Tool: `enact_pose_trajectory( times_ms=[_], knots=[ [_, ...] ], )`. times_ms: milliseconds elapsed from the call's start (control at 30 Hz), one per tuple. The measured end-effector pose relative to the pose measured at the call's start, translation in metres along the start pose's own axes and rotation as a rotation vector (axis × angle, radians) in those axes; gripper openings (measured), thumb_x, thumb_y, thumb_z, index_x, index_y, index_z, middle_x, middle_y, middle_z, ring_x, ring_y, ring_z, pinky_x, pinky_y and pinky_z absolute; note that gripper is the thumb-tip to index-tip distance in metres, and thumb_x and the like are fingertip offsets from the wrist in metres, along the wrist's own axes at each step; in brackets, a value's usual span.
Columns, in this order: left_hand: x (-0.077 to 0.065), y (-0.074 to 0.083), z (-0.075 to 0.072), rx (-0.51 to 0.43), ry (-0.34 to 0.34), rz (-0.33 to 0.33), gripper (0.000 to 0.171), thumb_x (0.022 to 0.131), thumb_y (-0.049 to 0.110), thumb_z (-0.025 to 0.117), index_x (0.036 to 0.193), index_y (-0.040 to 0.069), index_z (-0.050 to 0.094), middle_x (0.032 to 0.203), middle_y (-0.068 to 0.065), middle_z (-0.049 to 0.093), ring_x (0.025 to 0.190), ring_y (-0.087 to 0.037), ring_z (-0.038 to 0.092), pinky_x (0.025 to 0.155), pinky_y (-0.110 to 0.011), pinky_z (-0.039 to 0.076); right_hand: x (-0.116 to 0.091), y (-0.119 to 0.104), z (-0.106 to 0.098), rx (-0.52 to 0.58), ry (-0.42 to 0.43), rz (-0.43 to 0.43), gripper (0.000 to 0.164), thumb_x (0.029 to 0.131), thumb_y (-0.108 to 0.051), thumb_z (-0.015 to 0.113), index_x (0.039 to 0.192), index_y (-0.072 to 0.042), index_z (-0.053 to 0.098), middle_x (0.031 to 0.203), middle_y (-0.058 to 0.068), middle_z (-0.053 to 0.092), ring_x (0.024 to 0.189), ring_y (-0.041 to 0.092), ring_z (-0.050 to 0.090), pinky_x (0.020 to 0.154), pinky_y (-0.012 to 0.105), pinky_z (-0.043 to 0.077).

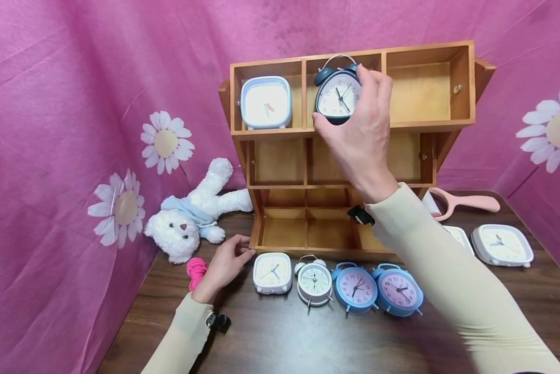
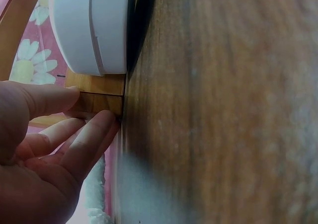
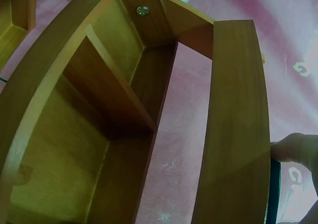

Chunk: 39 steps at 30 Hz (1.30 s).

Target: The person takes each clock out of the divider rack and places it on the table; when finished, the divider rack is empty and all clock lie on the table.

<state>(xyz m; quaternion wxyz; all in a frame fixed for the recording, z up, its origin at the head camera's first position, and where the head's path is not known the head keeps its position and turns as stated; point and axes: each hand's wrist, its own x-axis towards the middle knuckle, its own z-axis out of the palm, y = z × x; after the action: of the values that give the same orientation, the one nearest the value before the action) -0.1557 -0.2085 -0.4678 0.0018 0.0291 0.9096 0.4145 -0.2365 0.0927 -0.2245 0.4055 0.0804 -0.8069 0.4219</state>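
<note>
My right hand [image 1: 366,124] grips a dark teal twin-bell alarm clock [image 1: 338,96] by its right side and bottom, upright at the top tier's middle compartment. Whether the clock touches the shelf floor I cannot tell. In the right wrist view a thumb [image 3: 293,149] shows beside the clock's dark edge [image 3: 273,191]. At the lower left front corner of the wooden shelf [image 1: 324,253], my left hand [image 1: 226,265] pinches the wood; the left wrist view shows that corner [image 2: 102,104] between thumb and fingers. A white-and-blue square clock [image 1: 266,102] stands in the top left compartment.
Before the shelf stand a white square clock [image 1: 272,274], a white twin-bell clock [image 1: 315,283] and two blue clocks [image 1: 356,288]. A white teddy bear [image 1: 182,228] and pink cord [image 1: 196,271] lie left. Rightward are another white clock [image 1: 502,245] and a pink-handled object [image 1: 471,201].
</note>
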Motion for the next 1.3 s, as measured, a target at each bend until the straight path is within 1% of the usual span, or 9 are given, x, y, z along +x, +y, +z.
enact_pose_trajectory(
  times_ms=[133,367,467,600,667,867,1000,1167,1300],
  knots=[
    [-0.001,0.002,0.001,0.001,0.0,-0.007,0.028,0.105,0.012,0.077,0.132,0.004,0.074,0.115,-0.012,0.083,0.11,-0.026,0.078,0.092,-0.037,0.06,-0.001,0.0,-0.005,0.011,0.039,-0.027,0.087,0.084,-0.024,0.096,0.158,-0.003,0.055,0.151,0.018,0.052,0.141,0.025,0.055,0.123,0.022,0.042],
    [0.0,-0.001,0.001,-0.004,-0.003,0.007,0.028,0.105,0.013,0.077,0.132,0.003,0.075,0.115,-0.013,0.083,0.11,-0.027,0.078,0.094,-0.038,0.061,-0.004,-0.001,-0.015,0.061,0.084,-0.055,0.089,0.079,-0.022,0.097,0.157,-0.005,0.057,0.151,0.017,0.054,0.14,0.02,0.056,0.123,0.024,0.043],
    [0.001,-0.007,0.001,-0.026,0.003,0.055,0.028,0.104,0.014,0.078,0.13,0.002,0.075,0.112,-0.014,0.083,0.106,-0.027,0.079,0.092,-0.04,0.063,-0.006,-0.003,-0.02,0.055,0.076,-0.041,0.091,0.079,-0.023,0.098,0.159,-0.006,0.057,0.152,0.015,0.054,0.141,0.019,0.057,0.123,0.022,0.042],
    [0.005,-0.022,0.004,-0.03,0.021,0.139,0.03,0.105,0.022,0.078,0.128,0.002,0.075,0.108,-0.013,0.083,0.098,-0.022,0.078,0.083,-0.034,0.062,-0.009,-0.005,-0.026,0.07,0.081,-0.028,0.092,0.078,-0.024,0.099,0.159,-0.007,0.058,0.151,0.015,0.055,0.139,0.018,0.058,0.123,0.022,0.042],
    [0.005,-0.021,0.004,-0.029,0.021,0.136,0.031,0.105,0.022,0.078,0.128,0.002,0.075,0.108,-0.013,0.083,0.098,-0.022,0.078,0.083,-0.034,0.062,-0.01,-0.006,-0.03,0.083,0.096,-0.035,0.092,0.078,-0.023,0.099,0.158,-0.007,0.058,0.15,0.014,0.055,0.139,0.017,0.058,0.123,0.022,0.043],
    [0.0,0.001,0.0,-0.009,-0.003,0.02,0.028,0.105,0.013,0.077,0.132,0.003,0.075,0.114,-0.013,0.083,0.108,-0.027,0.079,0.094,-0.04,0.062,-0.016,-0.001,-0.045,0.093,0.123,-0.098,0.089,0.078,-0.027,0.099,0.157,-0.007,0.061,0.148,0.015,0.058,0.138,0.02,0.058,0.121,0.025,0.044],
    [0.0,0.003,0.001,0.008,-0.002,-0.007,0.028,0.106,0.012,0.077,0.133,0.004,0.074,0.115,-0.012,0.083,0.11,-0.026,0.079,0.096,-0.042,0.062,-0.024,0.003,-0.056,0.072,0.125,-0.091,0.09,0.077,-0.028,0.099,0.156,-0.007,0.062,0.147,0.011,0.059,0.138,0.021,0.058,0.12,0.026,0.044],
    [0.0,0.001,0.001,0.003,0.0,0.007,0.028,0.105,0.012,0.077,0.132,0.003,0.074,0.114,-0.014,0.083,0.108,-0.027,0.078,0.095,-0.042,0.062,-0.036,0.011,-0.07,0.063,0.13,-0.092,0.089,0.075,-0.027,0.099,0.155,-0.007,0.064,0.145,-0.001,0.059,0.14,0.018,0.056,0.121,0.027,0.04],
    [0.001,-0.007,0.0,-0.016,0.014,0.074,0.029,0.104,0.015,0.078,0.129,0.002,0.074,0.11,-0.014,0.083,0.103,-0.024,0.078,0.089,-0.04,0.062,-0.045,0.017,-0.082,0.06,0.119,-0.096,0.088,0.076,-0.026,0.1,0.155,-0.009,0.064,0.145,-0.007,0.057,0.141,0.014,0.054,0.121,0.026,0.038]
  ],
)
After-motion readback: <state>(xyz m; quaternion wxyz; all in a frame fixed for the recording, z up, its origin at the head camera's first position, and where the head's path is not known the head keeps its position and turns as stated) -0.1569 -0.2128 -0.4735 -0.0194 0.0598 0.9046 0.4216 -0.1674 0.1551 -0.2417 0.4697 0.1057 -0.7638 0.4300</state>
